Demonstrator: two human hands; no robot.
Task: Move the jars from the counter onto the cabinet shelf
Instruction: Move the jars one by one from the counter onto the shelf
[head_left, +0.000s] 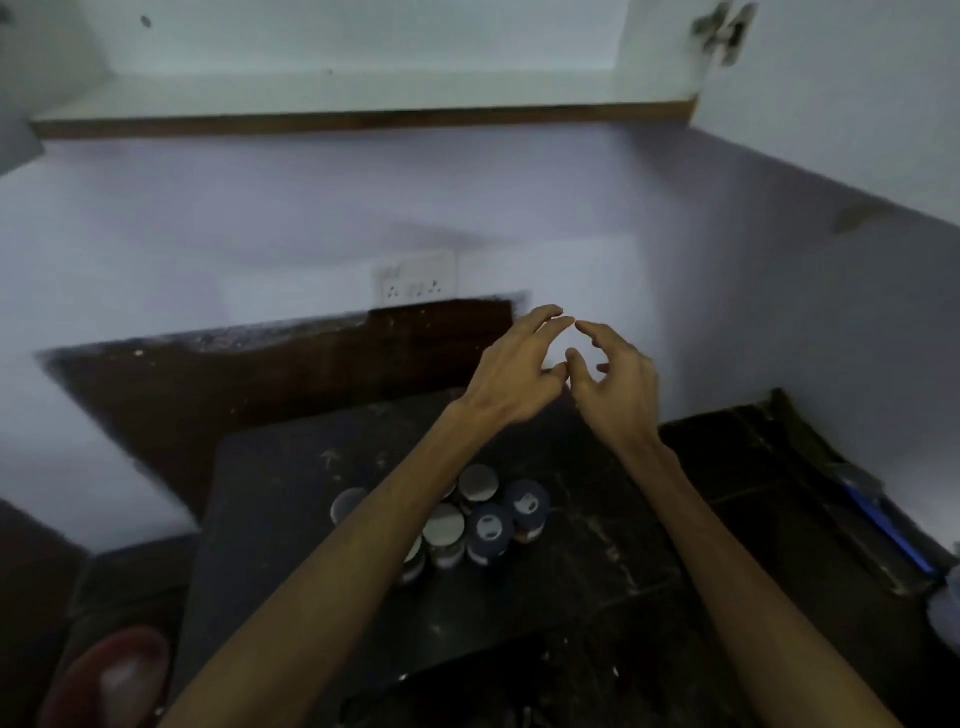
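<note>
Jars (457, 525): you have six lidded ones clustered on the dark counter (597, 561) — two blue-lidded.
Your left hand (514, 371): fingers relaxed, empty.
Your right hand (618, 387): fingers loosely curled — empty.
Cabinet shelf (337, 101): one.

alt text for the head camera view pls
Two empty hands, left hand and right hand, hover with loosely curled fingers above a cluster of jars on a dark counter. The white cabinet shelf above looks bare.
</note>
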